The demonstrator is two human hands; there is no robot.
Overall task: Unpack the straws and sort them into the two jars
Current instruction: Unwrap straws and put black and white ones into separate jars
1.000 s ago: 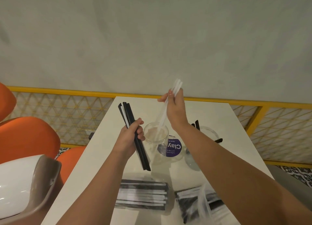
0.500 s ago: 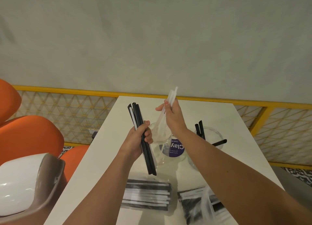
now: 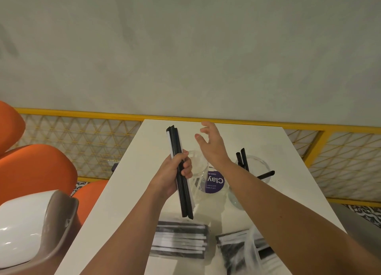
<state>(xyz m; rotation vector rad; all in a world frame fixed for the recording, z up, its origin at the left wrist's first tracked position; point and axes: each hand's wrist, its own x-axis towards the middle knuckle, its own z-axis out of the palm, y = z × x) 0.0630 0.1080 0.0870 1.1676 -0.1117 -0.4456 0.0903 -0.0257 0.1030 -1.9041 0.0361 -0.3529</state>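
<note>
Straws (image 3: pixel 175 142) in the left hand (image 3: pixel 170 176) stand nearly upright, tops leaning left.

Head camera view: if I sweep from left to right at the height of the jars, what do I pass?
Orange chair → left hand gripping a bundle of black straws → clear glass jar → jar holding black straws → yellow lattice railing. The right hand overlaps the jars, so it is left out.
</note>
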